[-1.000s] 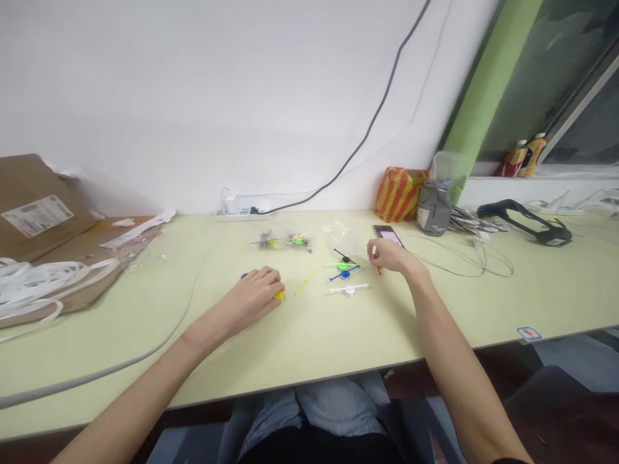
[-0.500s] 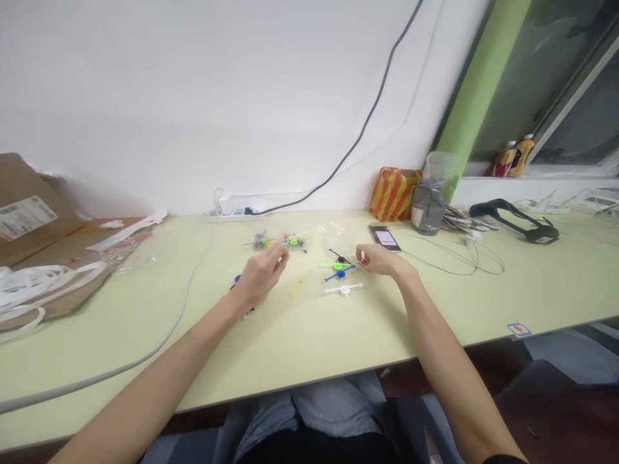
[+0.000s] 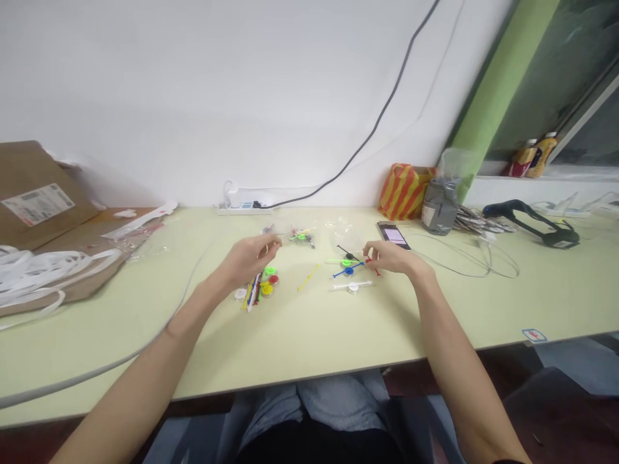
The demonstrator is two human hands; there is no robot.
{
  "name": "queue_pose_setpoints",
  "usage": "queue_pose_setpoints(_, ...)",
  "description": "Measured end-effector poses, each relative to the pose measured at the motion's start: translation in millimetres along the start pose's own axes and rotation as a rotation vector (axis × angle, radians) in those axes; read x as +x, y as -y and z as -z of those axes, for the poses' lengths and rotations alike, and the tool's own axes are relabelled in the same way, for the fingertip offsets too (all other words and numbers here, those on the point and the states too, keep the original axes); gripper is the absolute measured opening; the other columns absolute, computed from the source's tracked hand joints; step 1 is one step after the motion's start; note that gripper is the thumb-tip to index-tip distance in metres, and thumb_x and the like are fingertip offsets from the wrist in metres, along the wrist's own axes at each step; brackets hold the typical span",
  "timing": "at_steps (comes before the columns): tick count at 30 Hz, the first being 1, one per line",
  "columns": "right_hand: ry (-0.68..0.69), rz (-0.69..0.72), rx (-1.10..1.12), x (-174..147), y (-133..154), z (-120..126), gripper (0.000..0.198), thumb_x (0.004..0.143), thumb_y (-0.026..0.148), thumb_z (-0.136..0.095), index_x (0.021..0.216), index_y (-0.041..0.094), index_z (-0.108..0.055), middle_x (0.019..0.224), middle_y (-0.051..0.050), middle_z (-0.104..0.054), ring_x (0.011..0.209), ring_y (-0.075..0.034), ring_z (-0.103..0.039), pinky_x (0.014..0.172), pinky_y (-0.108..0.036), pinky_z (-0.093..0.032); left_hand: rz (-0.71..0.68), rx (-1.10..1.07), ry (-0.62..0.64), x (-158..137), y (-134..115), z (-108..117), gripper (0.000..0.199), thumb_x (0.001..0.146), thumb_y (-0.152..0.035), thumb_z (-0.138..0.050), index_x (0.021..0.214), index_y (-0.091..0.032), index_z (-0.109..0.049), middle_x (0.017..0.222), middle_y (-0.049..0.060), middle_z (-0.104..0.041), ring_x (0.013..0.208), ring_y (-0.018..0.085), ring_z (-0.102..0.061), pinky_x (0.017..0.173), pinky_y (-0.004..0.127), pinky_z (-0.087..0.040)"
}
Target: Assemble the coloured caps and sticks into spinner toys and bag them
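My right hand [image 3: 385,256] is closed at the fingertips on a red spinner [image 3: 376,268], an arrow-shaped piece partly hidden by the fingers. Just left of it lie a black spinner [image 3: 349,256], a green one [image 3: 346,263], a blue one [image 3: 349,271] and a white one [image 3: 353,288], each an arrow on a round base. My left hand [image 3: 250,259] hovers over a pile of coloured arrows [image 3: 252,295] and discs [image 3: 267,289], its fingers curled together; what they hold is hidden. One yellow arrow [image 3: 308,278] lies between the hands.
Behind the hands are a clear bag [image 3: 342,231], more small coloured parts [image 3: 302,237] and a phone [image 3: 394,236]. A power strip [image 3: 244,208] lies along the wall. Cardboard [image 3: 41,193] and white strapping [image 3: 53,274] are at left; a striped bag [image 3: 405,192] and black headset-like frame [image 3: 532,222] at right.
My left hand has drawn back to the left, uncovering the pile of arrows and discs. More of the red spinner shows under my right hand. The view has shifted slightly.
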State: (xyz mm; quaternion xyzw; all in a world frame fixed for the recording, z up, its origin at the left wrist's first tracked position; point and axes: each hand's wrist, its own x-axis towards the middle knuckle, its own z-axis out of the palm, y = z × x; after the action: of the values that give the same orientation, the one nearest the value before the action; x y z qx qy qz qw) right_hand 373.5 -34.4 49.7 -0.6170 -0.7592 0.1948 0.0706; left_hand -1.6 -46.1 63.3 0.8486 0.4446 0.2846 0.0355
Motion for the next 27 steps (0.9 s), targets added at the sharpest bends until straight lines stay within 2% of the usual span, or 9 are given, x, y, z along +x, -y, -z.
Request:
queue_pose_setpoints(3,-0.065,-0.007,-0.003,-1,2,2,0.023,0.087,0.023,-0.064,0.110,0.020,-0.063,0.096,-0.006,-0.073,0.079,-0.017,-0.064,0.065,-0.024,-0.041,0.020,0.010,0.148,-10,6,16,0.030,0.096,-0.040,-0.045,0.102,-0.023,-0.069,0.082,0.002,-0.068,0.069,0.017,-0.059,0.065,0.028,-0.044)
queue_pose_setpoints(7,-0.127,0.010,-0.028,0,7,0,0.019,0.092,0.022,-0.056,0.110,0.022,-0.063,0.091,-0.004,-0.074,0.078,-0.017,-0.064,0.063,-0.025,-0.038,-0.009,-0.011,0.308,-27,14,20,0.032,0.094,-0.046,-0.050,0.102,-0.023,-0.070,0.095,0.005,-0.068,0.081,0.019,-0.062,0.074,0.029,-0.048)
queue_pose_setpoints(11,-0.125,0.030,-0.013,1,14,-4,0.019,0.092,0.022,-0.055,0.110,0.021,-0.063,0.085,-0.003,-0.074,0.074,-0.016,-0.063,0.062,-0.025,-0.036,-0.063,0.017,0.339,-34,18,16,0.034,0.093,-0.051,-0.054,0.097,-0.021,-0.071,0.098,0.007,-0.065,0.089,0.021,-0.061,0.081,0.031,-0.048)
queue_pose_setpoints(15,-0.153,0.042,-0.019,1,17,-4,0.019,0.092,0.021,-0.055,0.109,0.021,-0.064,0.084,-0.004,-0.074,0.076,-0.017,-0.063,0.063,-0.025,-0.036,-0.103,0.049,0.359,-33,18,13,0.026,0.094,-0.041,-0.054,0.088,-0.021,-0.070,0.100,0.008,-0.063,0.093,0.023,-0.059,0.084,0.035,-0.047)
queue_pose_setpoints(19,-0.188,0.029,-0.054,0,16,-3,0.020,0.092,0.021,-0.054,0.108,0.021,-0.065,0.085,-0.004,-0.074,0.076,-0.018,-0.062,0.063,-0.025,-0.035,-0.137,0.096,0.311,-27,17,17,0.024,0.094,-0.033,-0.052,0.082,-0.020,-0.069,0.100,0.009,-0.064,0.095,0.024,-0.058,0.085,0.038,-0.046)
queue_pose_setpoints(23,-0.288,0.059,-0.097,1,20,-4,0.021,0.092,0.016,-0.053,0.106,0.019,-0.067,0.093,-0.006,-0.073,0.082,-0.018,-0.061,0.067,-0.026,-0.036,-0.160,0.144,0.162,-21,15,25,0.022,0.095,-0.029,-0.048,0.085,-0.021,-0.066,0.107,0.009,-0.065,0.101,0.024,-0.059,0.092,0.041,-0.046)
queue_pose_setpoints(25,-0.367,0.125,-0.083,4,28,-7,0.022,0.092,0.013,-0.052,0.105,0.018,-0.069,0.098,-0.008,-0.071,0.087,-0.018,-0.061,0.073,-0.026,-0.038,-0.161,0.125,0.074,-16,11,27,0.020,0.096,-0.029,-0.048,0.087,-0.021,-0.064,0.118,0.009,-0.064,0.112,0.025,-0.058,0.097,0.043,-0.045)
queue_pose_setpoints(27,-0.377,0.265,-0.028,8,43,-13,0.021,0.091,0.012,-0.053,0.102,0.018,-0.070,0.098,-0.008,-0.070,0.090,-0.018,-0.060,0.078,-0.026,-0.040,-0.148,0.061,0.018,-7,4,25,0.018,0.096,-0.030,-0.049,0.088,-0.020,-0.062,0.129,0.009,-0.063,0.119,0.025,-0.057,0.100,0.042,-0.045)
